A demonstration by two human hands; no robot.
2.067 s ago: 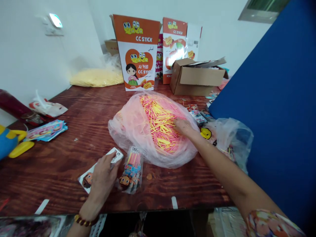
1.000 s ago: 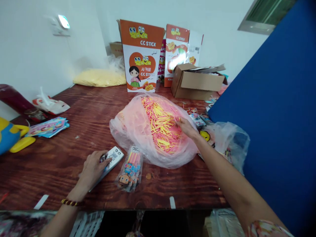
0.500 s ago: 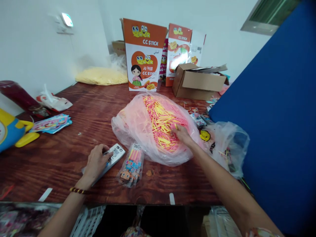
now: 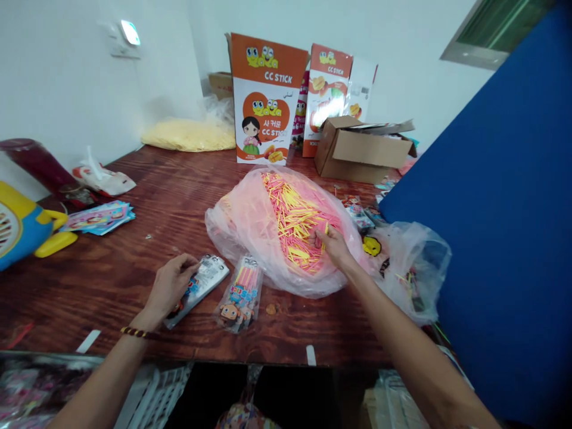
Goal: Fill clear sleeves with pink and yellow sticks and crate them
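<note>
My left hand (image 4: 172, 285) is at the left edge of a flat stack of printed plastic packets (image 4: 204, 285), fingers bent and thumb and fingertips pinched at the edge of the top one. Beside the stack lies a clear packet (image 4: 241, 293) filled with pink and yellow sticks, with cartoon figures at its lower end. A large translucent plastic bag (image 4: 243, 220) lies open behind it, heaped with loose thin pink and yellow sticks (image 4: 292, 208). Inside the bag's opening my right hand (image 4: 335, 245) is closed round a small bunch of these sticks (image 4: 321, 233).
Printed cartons (image 4: 263, 95) and an open brown box (image 4: 370, 149) stand at the back. A clear bag (image 4: 420, 268) and a blue panel (image 4: 504, 208) bound the right. Leaflets (image 4: 100, 217), a tissue pack (image 4: 105, 180) and a yellow-blue toy (image 4: 27, 229) lie left.
My right hand has lifted slightly, and a bunch of sticks now shows in its fingers. My left hand has drawn back a little towards the packets' left edge, uncovering more of their print.
</note>
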